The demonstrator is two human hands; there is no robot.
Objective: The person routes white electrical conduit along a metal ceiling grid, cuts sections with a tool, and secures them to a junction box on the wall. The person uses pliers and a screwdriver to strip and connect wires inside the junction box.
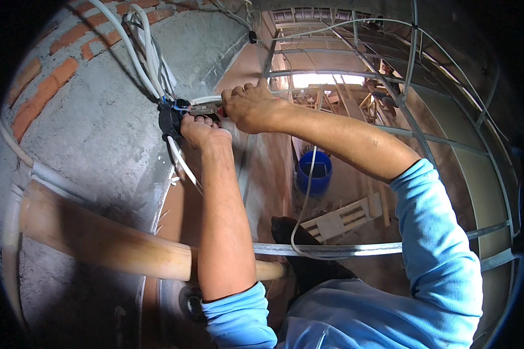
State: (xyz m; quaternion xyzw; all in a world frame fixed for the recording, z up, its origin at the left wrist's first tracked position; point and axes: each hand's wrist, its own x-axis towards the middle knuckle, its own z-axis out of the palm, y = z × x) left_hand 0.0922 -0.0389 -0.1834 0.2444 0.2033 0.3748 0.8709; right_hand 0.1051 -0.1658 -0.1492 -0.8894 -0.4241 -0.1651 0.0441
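A round black junction box (170,121) sits against the grey wall, with white cables running into it from above and below. A blue wire (182,106) shows at its opening. My left hand (201,131) is at the right side of the box, fingers curled in; what they pinch is hidden. From the right, my right hand (251,108) is closed around pliers (204,109), whose metal jaws point left toward the box. Only a bit of their red handle shows beside the fist.
Thick white conduits (138,61) hang down the wall, near exposed bricks (43,99). A bamboo pole (105,227) crosses below my left arm. A metal rail (343,249) runs across in front of me. Far below are a blue bucket (314,173) and a wooden pallet (346,220).
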